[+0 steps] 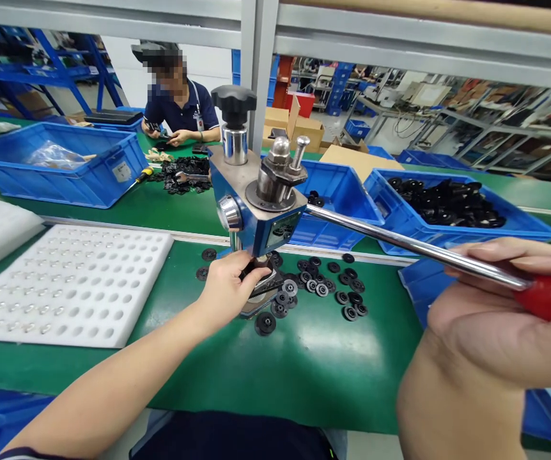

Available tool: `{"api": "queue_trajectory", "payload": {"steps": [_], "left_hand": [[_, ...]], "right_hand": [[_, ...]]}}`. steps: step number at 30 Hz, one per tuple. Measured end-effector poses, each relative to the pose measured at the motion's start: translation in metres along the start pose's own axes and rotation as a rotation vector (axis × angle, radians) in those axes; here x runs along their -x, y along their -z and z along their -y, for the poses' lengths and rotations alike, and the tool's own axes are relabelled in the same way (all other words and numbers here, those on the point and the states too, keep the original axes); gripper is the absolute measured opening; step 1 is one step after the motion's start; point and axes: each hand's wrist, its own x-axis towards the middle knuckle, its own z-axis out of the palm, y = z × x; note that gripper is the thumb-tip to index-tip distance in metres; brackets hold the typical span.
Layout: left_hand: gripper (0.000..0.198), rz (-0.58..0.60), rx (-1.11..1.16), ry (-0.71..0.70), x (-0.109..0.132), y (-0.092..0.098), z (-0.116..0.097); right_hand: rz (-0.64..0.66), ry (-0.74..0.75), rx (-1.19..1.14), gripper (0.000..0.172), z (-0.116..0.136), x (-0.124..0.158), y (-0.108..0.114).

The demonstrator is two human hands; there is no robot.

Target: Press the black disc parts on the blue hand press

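A blue hand press [261, 204] with a black star knob on top stands on the green bench. My left hand [227, 287] is closed at its base, thumb and fingers bent around something dark under the ram; the fingers hide most of it. My right hand [500, 306] is wrapped loosely around the press's chrome lever [414, 246] near its red grip [546, 297]. The lever slopes down to the right. Round black plastic wheels [321, 289] lie scattered right of the press base, and a larger black disc [265, 323] lies just in front of it.
On the left is a white foam tray [146, 268] with small clear pieces in many of its holes. Behind stand blue bins; the right bin [525, 220] holds black parts. A person [179, 105] works across the bench beside a heap of black parts [186, 174] and a screwdriver [139, 179].
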Motion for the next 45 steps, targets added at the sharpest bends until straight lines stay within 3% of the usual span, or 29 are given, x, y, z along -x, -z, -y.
{"api": "queue_trajectory", "payload": {"steps": [3,12,21,27,36,45], "left_hand": [[0.014,-0.020,0.012,-0.015,0.000,-0.002,0.001],[0.016,-0.024,-0.022,-0.026,0.000,-0.003,0.001],[0.019,-0.025,-0.042,-0.011,0.001,-0.002,-0.001],[0.018,-0.037,-0.027,0.018,0.000,-0.002,-0.001],[0.019,-0.042,-0.048,0.025,0.002,-0.004,0.003],[0.018,-0.085,-0.086,0.040,0.002,-0.003,-0.002]], "right_hand": [[-0.062,0.206,-0.112,0.017,-0.002,-0.001,-0.002],[-0.080,0.199,-0.043,0.019,-0.005,0.000,0.002],[-0.097,0.264,-0.072,0.018,-0.033,0.028,0.020],[-0.017,0.195,-0.115,0.020,-0.029,0.029,0.026],[-0.009,0.214,-0.130,0.020,-0.045,0.051,0.030],[-0.016,0.184,-0.101,0.020,-0.044,0.052,0.031]]}}
